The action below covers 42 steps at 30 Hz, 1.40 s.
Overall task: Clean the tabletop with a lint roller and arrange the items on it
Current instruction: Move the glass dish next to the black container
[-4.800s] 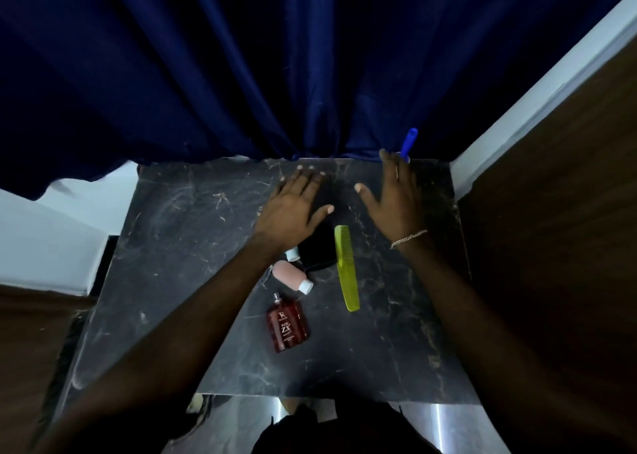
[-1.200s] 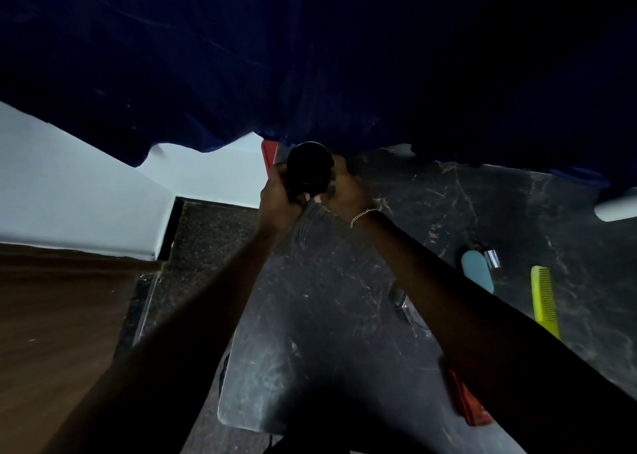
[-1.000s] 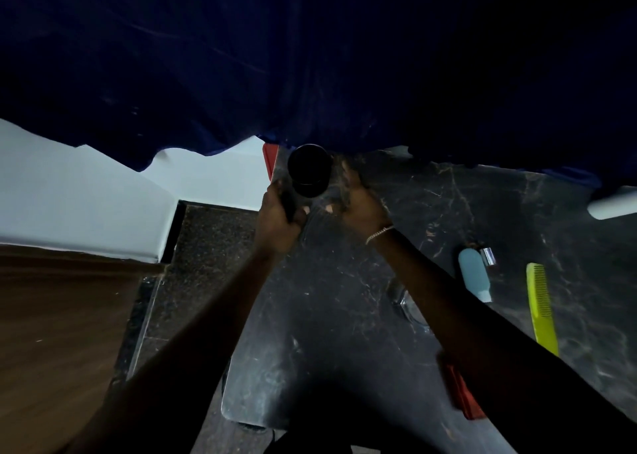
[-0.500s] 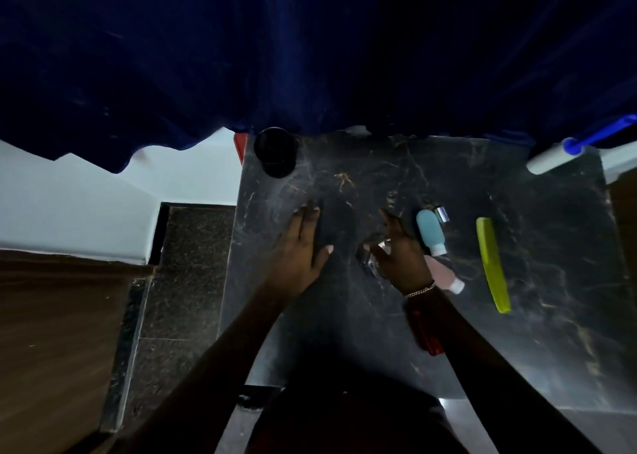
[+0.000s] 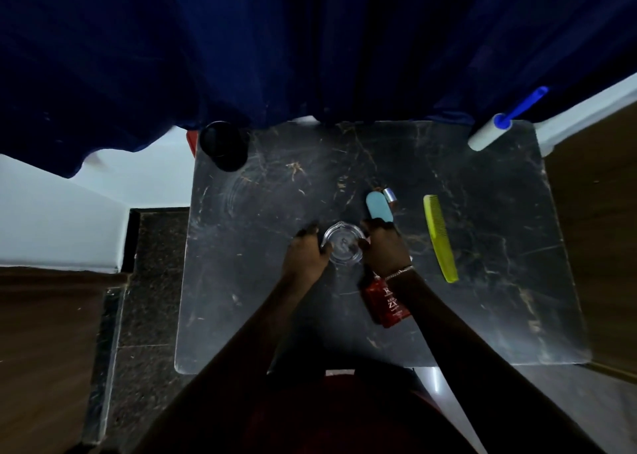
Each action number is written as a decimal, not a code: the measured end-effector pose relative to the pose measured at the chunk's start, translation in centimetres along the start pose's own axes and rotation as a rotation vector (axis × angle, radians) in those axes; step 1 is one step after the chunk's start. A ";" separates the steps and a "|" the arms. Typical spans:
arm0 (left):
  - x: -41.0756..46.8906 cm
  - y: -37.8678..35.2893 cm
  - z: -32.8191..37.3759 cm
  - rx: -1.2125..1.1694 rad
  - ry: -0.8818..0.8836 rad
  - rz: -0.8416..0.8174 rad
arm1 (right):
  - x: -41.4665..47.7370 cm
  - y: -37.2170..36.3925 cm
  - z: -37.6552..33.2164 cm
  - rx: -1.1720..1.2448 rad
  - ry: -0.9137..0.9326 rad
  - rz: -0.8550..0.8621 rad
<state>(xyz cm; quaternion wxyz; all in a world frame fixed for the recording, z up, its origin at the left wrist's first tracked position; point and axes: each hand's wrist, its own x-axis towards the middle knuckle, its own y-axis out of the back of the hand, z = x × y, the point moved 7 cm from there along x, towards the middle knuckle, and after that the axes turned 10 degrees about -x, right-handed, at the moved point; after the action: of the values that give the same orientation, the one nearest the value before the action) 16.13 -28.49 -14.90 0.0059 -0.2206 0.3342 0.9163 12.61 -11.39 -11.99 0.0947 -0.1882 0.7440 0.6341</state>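
Now both hands — left (image 5: 305, 255), right (image 5: 386, 248) — cup a glass dish (image 5: 343, 247) on the worktop (image 5: 482, 309); tube (image 5: 378, 206) just beyond the right, bottle (image 5: 386, 302) under its wrist, comb (image 5: 440, 238) farther right.

Single head-worn wide-angle view, looking steeply down from above the near edge of the counter (image 5: 482, 315), facing the blue curtain (image 5: 310, 40) behind it. Close range; whole counter framed, floor (image 5: 138, 281) visible left.
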 end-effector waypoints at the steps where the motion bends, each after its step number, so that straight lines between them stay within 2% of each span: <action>1: 0.1 -0.3 0.3 -0.011 0.030 0.008 | 0.4 0.0 0.0 -0.051 0.008 -0.005; 9: 0.3 -1.8 0.0 -0.098 0.226 0.028 | 2.8 -1.6 -0.4 -0.269 0.049 -0.078; 14: 0.3 -1.7 -0.2 -0.160 0.207 0.060 | 3.2 -1.7 -0.6 -0.253 0.019 -0.076; 20: -0.1 0.0 -1.2 -0.190 0.199 0.092 | 3.5 -1.9 -2.5 -0.232 0.095 -0.069; 24: -0.4 2.4 -2.3 -0.194 0.161 0.122 | 3.9 -1.7 -5.2 -0.124 0.144 -0.055; 42: 2.9 16.3 -12.3 -0.118 0.261 0.267 | 9.7 -2.9 -22.1 -0.024 0.270 -0.060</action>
<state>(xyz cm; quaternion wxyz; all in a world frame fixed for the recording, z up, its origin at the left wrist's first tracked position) 15.89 -49.04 -14.48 -0.1722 -0.2913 0.3039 0.8906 7.09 -34.95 -14.43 0.0107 -0.2951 0.7364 0.6087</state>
